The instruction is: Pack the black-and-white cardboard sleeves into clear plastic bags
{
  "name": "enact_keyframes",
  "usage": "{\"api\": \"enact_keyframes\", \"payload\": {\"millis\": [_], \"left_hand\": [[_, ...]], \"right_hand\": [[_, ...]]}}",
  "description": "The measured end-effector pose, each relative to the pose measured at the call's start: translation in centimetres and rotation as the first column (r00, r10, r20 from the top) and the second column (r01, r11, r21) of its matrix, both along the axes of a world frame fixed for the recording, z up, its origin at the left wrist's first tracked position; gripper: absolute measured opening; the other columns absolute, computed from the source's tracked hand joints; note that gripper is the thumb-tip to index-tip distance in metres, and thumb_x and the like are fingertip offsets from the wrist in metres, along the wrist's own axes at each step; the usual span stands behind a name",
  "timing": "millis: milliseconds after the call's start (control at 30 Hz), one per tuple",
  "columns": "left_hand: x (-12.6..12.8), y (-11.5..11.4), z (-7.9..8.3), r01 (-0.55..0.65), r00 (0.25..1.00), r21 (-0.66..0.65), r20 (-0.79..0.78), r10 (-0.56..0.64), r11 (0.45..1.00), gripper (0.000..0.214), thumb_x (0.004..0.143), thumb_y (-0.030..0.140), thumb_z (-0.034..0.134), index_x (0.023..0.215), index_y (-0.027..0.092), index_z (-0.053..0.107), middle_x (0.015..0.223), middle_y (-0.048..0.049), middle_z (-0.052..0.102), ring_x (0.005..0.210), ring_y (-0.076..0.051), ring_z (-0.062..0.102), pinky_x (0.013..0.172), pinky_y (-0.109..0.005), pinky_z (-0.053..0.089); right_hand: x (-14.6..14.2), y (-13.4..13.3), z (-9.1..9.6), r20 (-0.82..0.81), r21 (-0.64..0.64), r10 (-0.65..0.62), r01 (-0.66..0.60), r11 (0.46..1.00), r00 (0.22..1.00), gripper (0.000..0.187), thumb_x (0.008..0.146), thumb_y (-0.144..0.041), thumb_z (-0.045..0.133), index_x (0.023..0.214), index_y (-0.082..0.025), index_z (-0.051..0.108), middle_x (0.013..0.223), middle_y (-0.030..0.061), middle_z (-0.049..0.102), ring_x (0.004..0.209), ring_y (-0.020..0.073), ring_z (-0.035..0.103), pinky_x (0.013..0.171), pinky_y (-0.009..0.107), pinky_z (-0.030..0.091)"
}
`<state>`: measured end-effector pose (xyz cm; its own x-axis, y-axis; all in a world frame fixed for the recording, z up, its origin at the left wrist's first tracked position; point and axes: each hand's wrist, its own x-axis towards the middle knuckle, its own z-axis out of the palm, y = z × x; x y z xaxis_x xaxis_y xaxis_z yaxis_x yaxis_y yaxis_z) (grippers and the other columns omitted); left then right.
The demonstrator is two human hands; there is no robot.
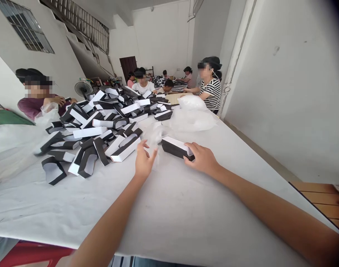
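Observation:
My right hand [201, 157] grips the near end of a black-and-white folded cardboard box [173, 145], thumb below and fingers over the top. The box lies low over the white-covered table [186, 207]; whether it touches the cloth I cannot tell. To its left is my left hand [144, 161], fingers apart and holding nothing. Just beyond that hand, thin clear plastic [155, 131] is bunched up beside the box's far end. Another black-and-white box [126, 150] lies at the pile's edge, close to my left fingertips.
A large heap of similar boxes [102, 122] covers the table's left and far middle. Clear plastic bags [197, 115] lie at the far right, with more sheeting [10, 148] at left. Several people sit or stand around, including one in a striped shirt [212, 89].

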<state>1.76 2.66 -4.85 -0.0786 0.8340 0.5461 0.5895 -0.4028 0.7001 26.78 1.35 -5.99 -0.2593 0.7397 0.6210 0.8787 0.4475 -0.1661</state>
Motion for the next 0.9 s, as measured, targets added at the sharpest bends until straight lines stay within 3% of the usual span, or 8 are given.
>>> {"api": "enact_keyframes", "payload": {"millis": [133,333,433,500,567,667,800,900], "left_hand": [[0.5,-0.3,-0.6,-0.006,0.919,-0.02,-0.394,-0.002,1.0,0.012,0.085,0.03,0.057,0.089,0.019,0.054,0.089,-0.0038,0.054,0.073,-0.017,0.053,0.06,-0.028,0.039],[0.8,-1.3,0.4,0.037,0.953,0.158,-0.303,0.013,0.987,0.015,0.095,0.02,0.036,0.084,0.021,0.045,0.074,-0.0014,0.052,0.067,-0.017,0.05,0.061,-0.028,0.036],[1.2,-1.9,0.6,0.189,0.911,0.233,-0.405,-0.082,0.954,0.012,0.092,0.017,0.039,0.081,0.021,0.043,0.07,-0.0005,0.05,0.064,-0.017,0.048,0.059,-0.027,0.034],[1.6,-2.2,0.5,0.282,0.874,0.274,-0.468,-0.129,0.92,0.011,0.089,0.015,0.041,0.079,0.021,0.043,0.068,0.0,0.05,0.062,-0.016,0.047,0.058,-0.027,0.033],[2.0,-2.5,0.4,0.325,0.865,0.289,-0.476,-0.16,0.901,0.011,0.088,0.015,0.041,0.079,0.021,0.043,0.066,0.0007,0.05,0.06,-0.015,0.047,0.057,-0.026,0.032],[2.3,-2.9,0.1,0.368,0.863,0.231,-0.444,-0.239,0.901,0.009,0.088,0.016,0.041,0.081,0.021,0.044,0.064,0.0024,0.049,0.056,-0.013,0.045,0.054,-0.024,0.031],[2.2,-3.1,0.0,0.398,0.862,0.089,-0.378,-0.338,0.913,0.008,0.088,0.018,0.04,0.084,0.022,0.045,0.061,0.0048,0.045,0.051,-0.011,0.041,0.052,-0.024,0.029],[2.0,-3.2,0.2,0.394,0.868,-0.035,-0.316,-0.384,0.919,0.015,0.094,0.025,0.036,0.086,0.022,0.048,0.061,0.005,0.045,0.05,-0.011,0.041,0.052,-0.024,0.032]], "right_hand": [[-0.6,-1.1,0.1,0.055,-0.014,0.123,-0.123,0.992,0.991,0.046,0.081,-0.035,0.056,0.122,-0.017,0.054,0.09,0.0041,0.061,0.059,0.0136,0.049,0.053,0.027,0.034],[-2.7,-2.5,0.6,-0.412,-0.272,0.156,-0.284,0.919,0.898,0.047,0.087,-0.038,0.052,0.132,-0.024,0.047,0.102,0.0041,0.058,0.066,0.0136,0.054,0.06,0.028,0.044],[-4.0,-2.7,1.2,-0.755,-0.495,-0.06,-0.507,0.706,0.653,0.036,0.087,-0.045,0.053,0.116,-0.024,0.055,0.099,0.003,0.059,0.067,0.014,0.059,0.063,0.031,0.05],[-5.0,-2.7,1.4,-0.868,-0.488,-0.215,-0.692,0.532,0.447,0.027,0.085,-0.044,0.055,0.099,-0.021,0.058,0.093,0.0033,0.061,0.071,0.0153,0.061,0.068,0.032,0.054],[-6.1,-2.6,1.3,-0.905,-0.416,-0.294,-0.786,0.457,0.308,0.02,0.084,-0.04,0.055,0.088,-0.021,0.058,0.086,0.0035,0.061,0.077,0.0162,0.061,0.072,0.031,0.055],[-7.9,-1.8,0.9,-0.926,-0.377,-0.236,-0.734,0.565,0.294,0.015,0.082,-0.036,0.054,0.086,-0.021,0.055,0.082,0.0024,0.06,0.079,0.0167,0.059,0.068,0.03,0.053],[-9.1,0.6,0.3,-0.788,-0.331,0.016,-0.444,0.833,0.616,0.015,0.076,-0.028,0.058,0.083,-0.022,0.046,0.077,-0.0013,0.056,0.073,0.0165,0.055,0.064,0.029,0.046],[-8.5,1.8,0.2,-0.532,-0.288,0.073,-0.261,0.921,0.844,0.014,0.076,-0.026,0.056,0.082,-0.022,0.044,0.08,-0.0006,0.055,0.071,0.0168,0.054,0.062,0.029,0.041]]}}
